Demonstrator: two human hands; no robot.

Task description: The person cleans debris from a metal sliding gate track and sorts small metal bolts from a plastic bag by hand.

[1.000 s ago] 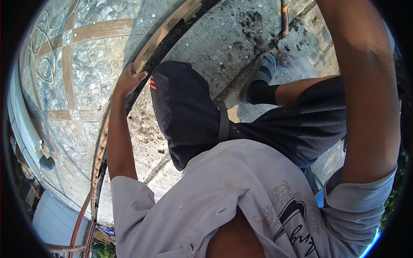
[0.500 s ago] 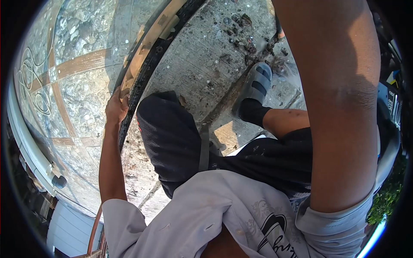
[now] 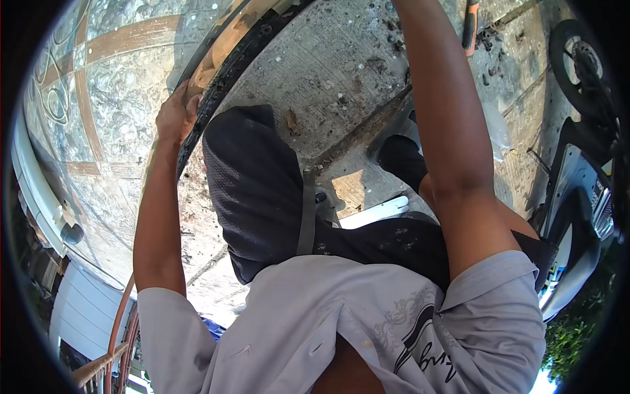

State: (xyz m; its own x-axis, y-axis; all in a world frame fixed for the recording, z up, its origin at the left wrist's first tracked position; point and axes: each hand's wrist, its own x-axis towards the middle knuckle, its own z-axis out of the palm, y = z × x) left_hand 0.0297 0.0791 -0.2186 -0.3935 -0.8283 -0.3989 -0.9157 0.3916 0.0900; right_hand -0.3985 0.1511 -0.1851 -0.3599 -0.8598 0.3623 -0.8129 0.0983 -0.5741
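My left hand [image 3: 176, 115] is closed on the edge of a long curved piece [image 3: 226, 72] with black outer edges and a tan, uneven inner side. The thumb lies towards the tan side; some of the fingers are hidden behind the edge. This piece runs from beside my bent knee up past the top of the view. My right forearm [image 3: 446, 85] reaches straight up over the concrete, and its hand is beyond the upper edge, out of sight.
On the concrete [image 3: 315, 85] lie dark debris and an orange-and-black handle [image 3: 470, 29]. A white flat strip [image 3: 380, 213] rests by my leg. Parts of a motorcycle, with its wheel [image 3: 577, 65], stand at right. A pale cable [image 3: 56, 98] lies on the patterned floor at left.
My right arm has swung left in the view, uncovering the orange-and-black handle and the motorcycle. My left hand keeps its hold on the curved piece and appears slightly higher.
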